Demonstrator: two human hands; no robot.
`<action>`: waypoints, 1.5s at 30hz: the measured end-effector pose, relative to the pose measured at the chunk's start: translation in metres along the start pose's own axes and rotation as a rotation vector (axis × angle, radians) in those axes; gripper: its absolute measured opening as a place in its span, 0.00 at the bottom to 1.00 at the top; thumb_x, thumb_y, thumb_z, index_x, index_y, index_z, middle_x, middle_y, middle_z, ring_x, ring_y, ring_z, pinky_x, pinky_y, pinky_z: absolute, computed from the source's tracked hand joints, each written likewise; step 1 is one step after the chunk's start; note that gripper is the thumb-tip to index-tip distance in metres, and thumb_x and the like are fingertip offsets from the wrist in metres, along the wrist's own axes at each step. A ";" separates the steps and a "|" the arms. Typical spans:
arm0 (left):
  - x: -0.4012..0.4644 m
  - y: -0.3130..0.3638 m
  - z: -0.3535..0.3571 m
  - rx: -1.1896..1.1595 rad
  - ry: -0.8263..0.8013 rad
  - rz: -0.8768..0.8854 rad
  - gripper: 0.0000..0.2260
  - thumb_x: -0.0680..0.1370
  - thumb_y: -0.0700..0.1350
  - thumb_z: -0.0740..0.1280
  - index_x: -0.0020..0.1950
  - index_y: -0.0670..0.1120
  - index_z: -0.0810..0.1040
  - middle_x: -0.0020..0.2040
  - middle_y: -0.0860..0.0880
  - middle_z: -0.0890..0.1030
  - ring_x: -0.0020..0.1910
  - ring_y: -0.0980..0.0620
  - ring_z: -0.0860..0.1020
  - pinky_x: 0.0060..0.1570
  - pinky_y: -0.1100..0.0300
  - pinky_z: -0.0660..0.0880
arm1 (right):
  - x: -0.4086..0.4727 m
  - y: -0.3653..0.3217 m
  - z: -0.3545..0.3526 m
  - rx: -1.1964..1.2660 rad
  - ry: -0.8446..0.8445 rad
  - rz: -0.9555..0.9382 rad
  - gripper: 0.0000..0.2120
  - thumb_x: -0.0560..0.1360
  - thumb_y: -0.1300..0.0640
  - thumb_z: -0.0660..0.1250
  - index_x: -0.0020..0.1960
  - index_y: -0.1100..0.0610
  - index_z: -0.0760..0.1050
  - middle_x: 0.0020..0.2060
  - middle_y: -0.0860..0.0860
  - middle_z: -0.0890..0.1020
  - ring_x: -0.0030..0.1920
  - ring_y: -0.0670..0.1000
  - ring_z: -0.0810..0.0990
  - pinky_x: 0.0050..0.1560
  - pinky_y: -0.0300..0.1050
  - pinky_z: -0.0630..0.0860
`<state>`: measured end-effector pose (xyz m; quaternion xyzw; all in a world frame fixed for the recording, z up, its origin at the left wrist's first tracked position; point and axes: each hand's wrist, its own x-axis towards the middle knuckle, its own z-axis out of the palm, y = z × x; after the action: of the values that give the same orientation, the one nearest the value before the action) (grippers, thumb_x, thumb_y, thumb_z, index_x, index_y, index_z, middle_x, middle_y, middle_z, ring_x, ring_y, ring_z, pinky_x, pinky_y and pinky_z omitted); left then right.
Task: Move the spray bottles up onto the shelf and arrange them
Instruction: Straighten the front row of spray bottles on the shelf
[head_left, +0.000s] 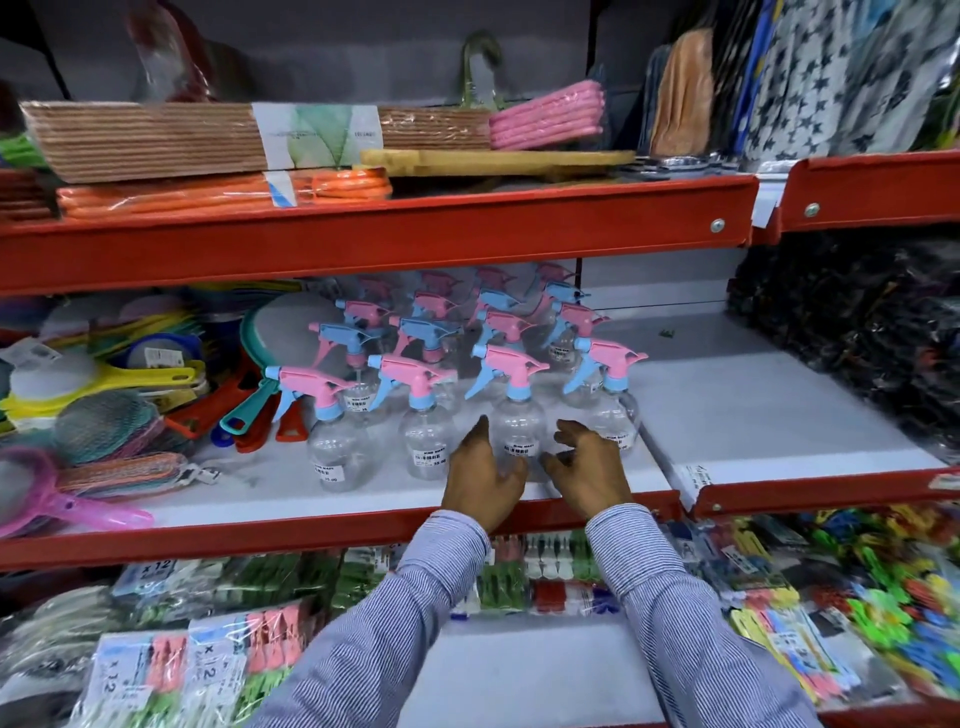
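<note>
Several clear spray bottles with pink and blue trigger heads stand in rows on the middle shelf, which is white with a red front edge. In the front row, one bottle stands between my two hands. My left hand is just left of its base, fingers apart. My right hand is just right of it, fingers curled and apart. Neither hand grips the bottle. Other front-row bottles stand at the left, centre-left and right.
Plastic strainers and scrubbers crowd the shelf's left part. Bare white shelf lies right of the bottles. Dark packets fill the far right. Folded mats lie on the shelf above. Packs of clothes pegs lie on the shelf below.
</note>
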<state>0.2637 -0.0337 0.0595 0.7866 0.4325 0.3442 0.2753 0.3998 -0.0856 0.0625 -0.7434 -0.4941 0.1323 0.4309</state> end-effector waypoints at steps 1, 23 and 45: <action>0.005 -0.002 0.002 -0.023 -0.006 -0.038 0.24 0.73 0.48 0.69 0.66 0.42 0.70 0.59 0.41 0.81 0.58 0.43 0.79 0.57 0.56 0.74 | 0.002 0.001 0.001 0.000 -0.011 -0.004 0.22 0.73 0.62 0.69 0.66 0.63 0.72 0.61 0.58 0.80 0.52 0.57 0.83 0.52 0.39 0.73; -0.022 -0.020 -0.010 -0.127 0.307 0.123 0.14 0.74 0.42 0.70 0.59 0.45 0.79 0.52 0.48 0.84 0.49 0.54 0.82 0.53 0.59 0.78 | -0.016 -0.007 0.006 0.109 0.291 -0.087 0.09 0.71 0.61 0.71 0.51 0.56 0.80 0.46 0.51 0.86 0.35 0.49 0.83 0.43 0.42 0.81; -0.001 -0.076 -0.071 -0.132 0.219 -0.021 0.14 0.73 0.41 0.72 0.58 0.44 0.78 0.51 0.46 0.85 0.49 0.49 0.83 0.50 0.56 0.80 | -0.009 -0.062 0.089 0.081 -0.057 -0.122 0.16 0.74 0.64 0.67 0.62 0.57 0.76 0.53 0.51 0.84 0.49 0.51 0.84 0.57 0.45 0.79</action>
<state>0.1706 0.0110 0.0468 0.7198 0.4447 0.4530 0.2809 0.3015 -0.0390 0.0559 -0.6898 -0.5448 0.1465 0.4538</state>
